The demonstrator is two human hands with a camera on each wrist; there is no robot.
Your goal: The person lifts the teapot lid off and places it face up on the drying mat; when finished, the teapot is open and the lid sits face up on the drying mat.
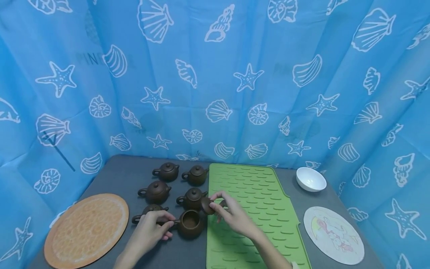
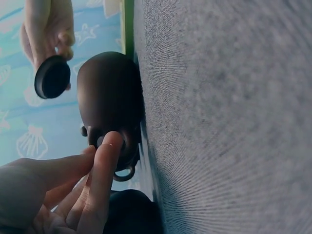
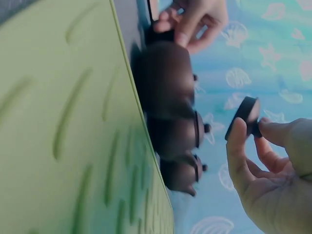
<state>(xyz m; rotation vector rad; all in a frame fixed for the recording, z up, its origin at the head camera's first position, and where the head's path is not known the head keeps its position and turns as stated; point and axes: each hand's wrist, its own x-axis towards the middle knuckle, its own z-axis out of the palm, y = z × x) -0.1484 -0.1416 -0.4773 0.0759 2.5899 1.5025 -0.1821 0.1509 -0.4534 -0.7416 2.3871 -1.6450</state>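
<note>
A dark brown teapot (image 1: 190, 224) without its lid stands on the grey tabletop, its round opening facing up. My left hand (image 1: 152, 229) pinches its handle from the left side; the left wrist view shows fingertips (image 2: 113, 138) at the handle. Over the green mat's left edge, my right hand (image 1: 231, 215) holds the small round lid (image 1: 207, 206) by its knob, tilted and apart from the pot. In the right wrist view the lid (image 3: 246, 117) sits between thumb and fingers. Close behind the open pot stands a lidded teapot (image 1: 193, 198); another (image 1: 153, 209) is partly hidden by my left hand.
More lidded teapots (image 1: 155, 192) stand farther back on the left. The green ridged mat (image 1: 255, 224) covers the middle right. An orange round placemat (image 1: 87, 228) lies at left; a white bowl (image 1: 311, 179) and a printed oval mat (image 1: 332, 235) are at right. A blue curtain (image 1: 215, 82) hangs behind.
</note>
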